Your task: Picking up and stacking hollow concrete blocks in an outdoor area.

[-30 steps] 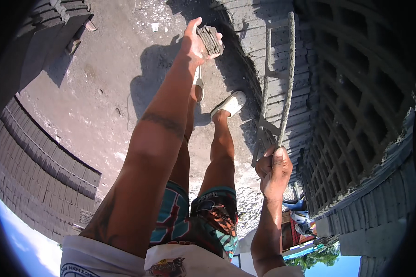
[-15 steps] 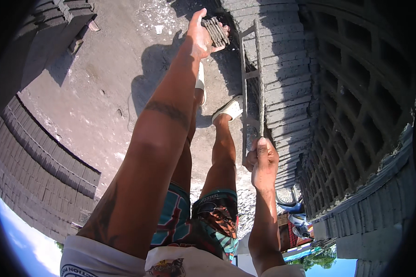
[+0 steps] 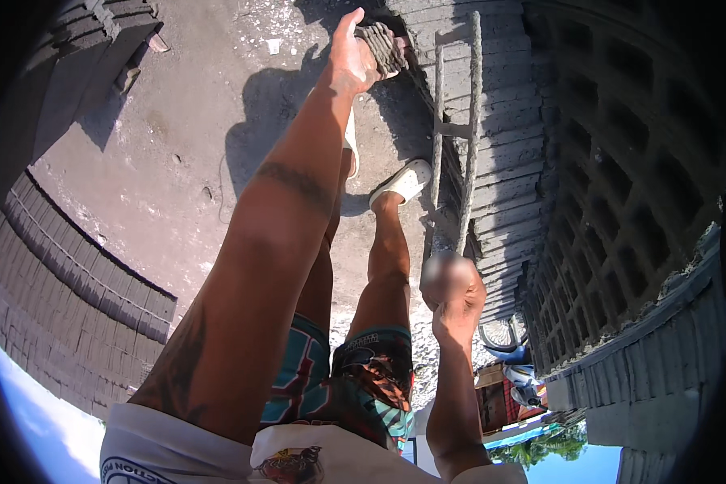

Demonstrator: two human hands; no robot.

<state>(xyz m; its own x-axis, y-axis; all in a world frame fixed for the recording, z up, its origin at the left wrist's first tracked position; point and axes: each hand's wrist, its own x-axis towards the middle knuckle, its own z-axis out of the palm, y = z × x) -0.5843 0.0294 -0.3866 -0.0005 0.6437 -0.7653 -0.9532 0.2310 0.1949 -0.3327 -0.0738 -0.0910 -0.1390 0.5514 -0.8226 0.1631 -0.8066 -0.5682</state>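
Observation:
My left hand (image 3: 353,58) reaches far forward, its thumb up and its fingers curled around a ridged grey piece (image 3: 383,48) that looks crusted with cement. What exactly this piece is, I cannot tell. Closer to me, my right hand (image 3: 453,292) is a fist at the near end of a grey ladder-like frame (image 3: 471,121), with two long rails and short crossbars. A blurred patch covers part of this fist's fingers. The frame slants over a row of thin grey blocks (image 3: 504,153) packed side by side.
A tall wall of stacked hollow blocks (image 3: 613,177) rises at my right. More stacked blocks (image 3: 73,298) stand at the left, with a dark stack (image 3: 81,81) at the far left. My feet in pale clogs (image 3: 402,184) are on dusty ground (image 3: 185,121). A bicycle wheel (image 3: 504,332) shows behind.
The ladder-like frame has shifted right and tilted more over the block row. My right fist has turned and dropped slightly nearer; my left hand has moved a little forward with the ridged piece.

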